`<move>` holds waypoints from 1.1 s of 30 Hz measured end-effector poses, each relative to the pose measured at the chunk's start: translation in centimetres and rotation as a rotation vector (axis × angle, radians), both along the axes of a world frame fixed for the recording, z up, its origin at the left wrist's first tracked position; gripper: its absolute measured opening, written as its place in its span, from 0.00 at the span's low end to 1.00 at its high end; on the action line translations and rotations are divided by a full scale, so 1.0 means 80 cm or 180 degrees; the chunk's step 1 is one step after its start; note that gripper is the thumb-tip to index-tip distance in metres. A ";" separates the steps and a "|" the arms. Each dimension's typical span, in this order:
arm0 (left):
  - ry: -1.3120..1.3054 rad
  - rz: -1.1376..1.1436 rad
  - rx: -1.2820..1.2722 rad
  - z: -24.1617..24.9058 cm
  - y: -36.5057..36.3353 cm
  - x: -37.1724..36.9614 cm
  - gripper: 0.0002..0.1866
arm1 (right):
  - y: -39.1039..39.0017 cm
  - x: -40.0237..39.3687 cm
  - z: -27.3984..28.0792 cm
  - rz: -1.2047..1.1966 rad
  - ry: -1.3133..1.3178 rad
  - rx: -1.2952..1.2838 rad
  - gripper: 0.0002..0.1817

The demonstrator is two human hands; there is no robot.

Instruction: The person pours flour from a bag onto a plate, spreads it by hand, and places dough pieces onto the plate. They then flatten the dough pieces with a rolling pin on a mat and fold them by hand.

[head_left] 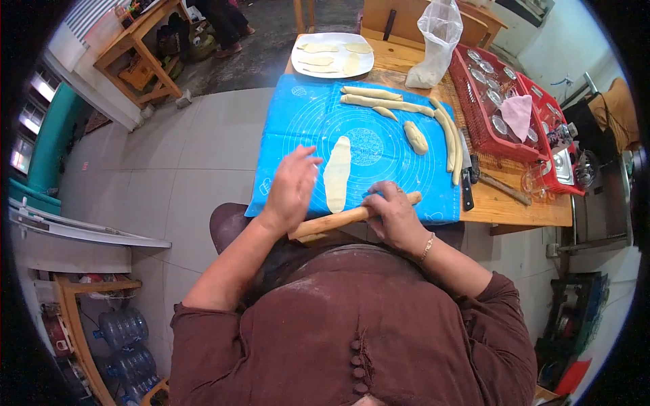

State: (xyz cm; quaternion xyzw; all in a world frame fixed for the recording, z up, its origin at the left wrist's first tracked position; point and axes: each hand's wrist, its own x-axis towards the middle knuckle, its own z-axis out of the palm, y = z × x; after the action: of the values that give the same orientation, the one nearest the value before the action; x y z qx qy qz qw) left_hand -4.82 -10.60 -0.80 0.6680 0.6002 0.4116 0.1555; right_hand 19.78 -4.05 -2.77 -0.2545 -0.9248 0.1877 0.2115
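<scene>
A long flat strip of dough (337,176) lies on the blue mat (284,128), pointing away from my body. Just left of it, my left hand (294,186) is raised with its fingers apart and nothing in it. My right hand (394,215) is closed on the wooden rolling pin (332,222), near its right end. The pin lies slanted across the mat's front edge, below the strip. Farther back on the mat are dough ropes (386,103), a small dough piece (384,113) and a dough lump (416,138). More ropes (448,139) lie along the right side.
A white plate (365,62) with flat dough pieces stands at the back left. Behind the mat is a plastic bag (437,47). Red crates (477,122) with glass jars line the right side. A knife (467,189) lies beside the mat. A person's legs (227,27) show at the top left.
</scene>
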 end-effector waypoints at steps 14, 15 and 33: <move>0.1324 0.0622 -0.0410 -0.048 0.111 0.043 0.17 | 0.076 0.034 -0.010 -0.1623 -0.0082 -0.0212 0.17; 0.1386 0.0648 -0.0603 -0.046 0.116 0.047 0.16 | 0.077 0.029 -0.011 -0.1583 -0.0200 -0.0062 0.17; 0.1078 0.0837 -0.0924 -0.039 0.151 0.044 0.10 | 0.104 -0.019 -0.031 -0.1721 -0.0446 0.1238 0.18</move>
State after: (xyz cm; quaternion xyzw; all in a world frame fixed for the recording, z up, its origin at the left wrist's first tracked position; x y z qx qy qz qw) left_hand -1.32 1.45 -3.88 0.6143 0.7522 0.2200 0.0922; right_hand 18.25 4.29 -5.22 -0.4577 -0.8546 -0.0730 0.2341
